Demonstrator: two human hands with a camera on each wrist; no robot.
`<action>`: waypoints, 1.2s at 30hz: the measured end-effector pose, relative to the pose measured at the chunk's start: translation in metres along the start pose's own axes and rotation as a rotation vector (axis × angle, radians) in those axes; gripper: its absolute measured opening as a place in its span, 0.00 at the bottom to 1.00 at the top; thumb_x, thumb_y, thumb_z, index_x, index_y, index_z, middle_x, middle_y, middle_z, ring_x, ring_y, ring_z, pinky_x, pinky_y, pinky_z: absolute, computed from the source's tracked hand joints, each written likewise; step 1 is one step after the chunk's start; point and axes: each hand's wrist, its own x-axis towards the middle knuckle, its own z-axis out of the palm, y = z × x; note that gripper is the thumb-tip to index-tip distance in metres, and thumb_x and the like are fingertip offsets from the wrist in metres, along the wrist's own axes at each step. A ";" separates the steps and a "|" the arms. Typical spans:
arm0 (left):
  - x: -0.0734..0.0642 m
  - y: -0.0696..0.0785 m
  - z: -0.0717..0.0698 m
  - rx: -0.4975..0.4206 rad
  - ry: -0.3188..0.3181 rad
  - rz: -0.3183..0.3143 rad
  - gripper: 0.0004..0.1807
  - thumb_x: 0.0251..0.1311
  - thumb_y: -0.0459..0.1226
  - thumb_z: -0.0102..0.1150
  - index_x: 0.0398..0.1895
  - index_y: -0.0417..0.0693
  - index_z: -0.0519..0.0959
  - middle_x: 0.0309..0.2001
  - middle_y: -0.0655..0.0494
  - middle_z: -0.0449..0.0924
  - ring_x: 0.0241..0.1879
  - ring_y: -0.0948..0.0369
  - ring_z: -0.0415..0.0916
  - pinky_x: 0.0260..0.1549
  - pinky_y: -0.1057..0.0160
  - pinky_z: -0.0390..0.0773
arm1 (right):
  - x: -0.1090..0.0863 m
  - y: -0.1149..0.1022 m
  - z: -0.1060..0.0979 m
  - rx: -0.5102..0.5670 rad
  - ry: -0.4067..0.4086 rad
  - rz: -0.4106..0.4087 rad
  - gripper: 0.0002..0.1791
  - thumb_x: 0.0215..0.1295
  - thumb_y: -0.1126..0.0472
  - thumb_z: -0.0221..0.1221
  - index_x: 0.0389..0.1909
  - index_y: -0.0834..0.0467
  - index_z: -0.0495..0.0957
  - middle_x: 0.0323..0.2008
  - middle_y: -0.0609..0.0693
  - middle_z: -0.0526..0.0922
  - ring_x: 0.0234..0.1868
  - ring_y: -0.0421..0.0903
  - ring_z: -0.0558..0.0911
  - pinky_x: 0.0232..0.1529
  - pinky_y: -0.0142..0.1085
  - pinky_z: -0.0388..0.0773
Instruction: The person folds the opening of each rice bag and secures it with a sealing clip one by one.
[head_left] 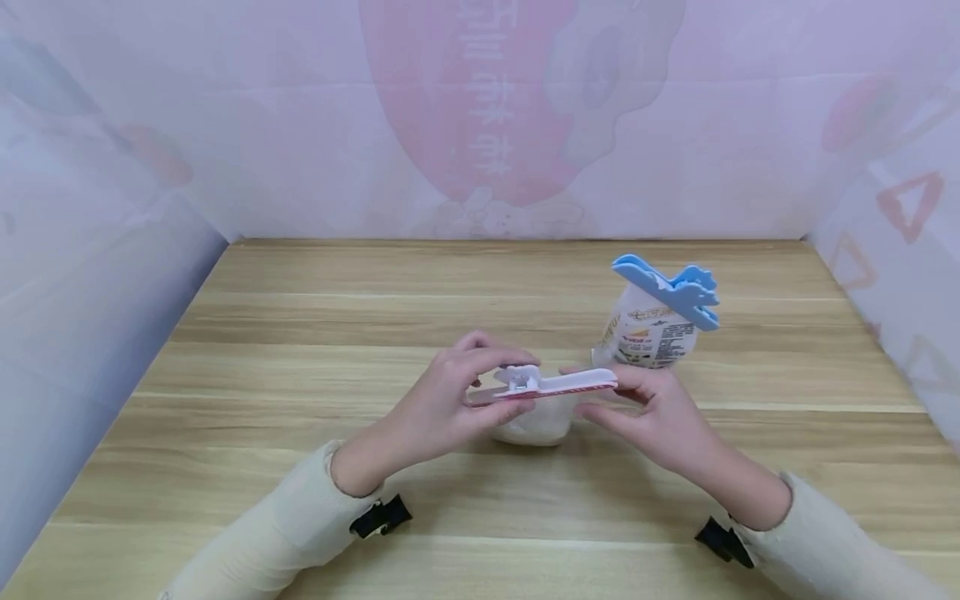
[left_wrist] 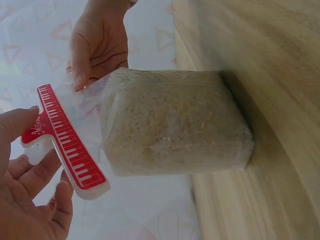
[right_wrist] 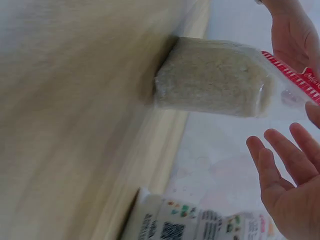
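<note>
A clear plastic bag of rice-like grain (left_wrist: pixel 175 125) stands on the wooden table between the hands. At its loose top film lies a red and white bag clip (left_wrist: pixel 72 145) with a piano-key pattern. My left hand (head_left: pixel 442 400) pinches the clip's handle between thumb and fingers. Whether the clip's jaws bite the film cannot be told. Close to the clip's other end is my right hand (head_left: pixel 660 412), its thumb and fingers spread apart near the film. In the right wrist view its fingers (right_wrist: pixel 292 155) are extended, with no grip visible.
Behind the right hand stands a white printed bag (head_left: pixel 645 337) with a blue clip (head_left: pixel 667 292) across its top. The wooden table (head_left: pixel 337 292) is bounded by pale printed sheets (head_left: pixel 300 150) at the back and sides.
</note>
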 end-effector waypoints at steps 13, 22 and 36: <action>-0.030 -0.034 -0.012 -0.020 -0.164 -0.277 0.32 0.53 0.43 0.75 0.63 0.52 0.75 0.61 0.59 0.79 0.60 0.56 0.76 0.53 0.48 0.79 | -0.008 0.022 0.001 0.105 -0.150 0.281 0.23 0.62 0.66 0.66 0.58 0.66 0.77 0.59 0.65 0.80 0.57 0.60 0.82 0.52 0.35 0.82; -0.042 -0.058 0.004 -0.251 -0.241 -0.490 0.33 0.55 0.34 0.72 0.65 0.44 0.72 0.59 0.43 0.79 0.51 0.50 0.83 0.42 0.67 0.84 | -0.008 0.026 0.014 0.033 -0.187 0.218 0.24 0.60 0.63 0.68 0.57 0.65 0.77 0.54 0.66 0.82 0.51 0.59 0.85 0.47 0.35 0.84; -0.040 -0.055 0.020 -0.434 -0.192 -0.557 0.24 0.58 0.27 0.67 0.59 0.35 0.75 0.57 0.38 0.79 0.52 0.48 0.83 0.41 0.66 0.85 | -0.003 0.023 0.025 0.081 -0.165 0.284 0.25 0.58 0.64 0.70 0.57 0.63 0.78 0.56 0.63 0.82 0.59 0.62 0.81 0.49 0.35 0.83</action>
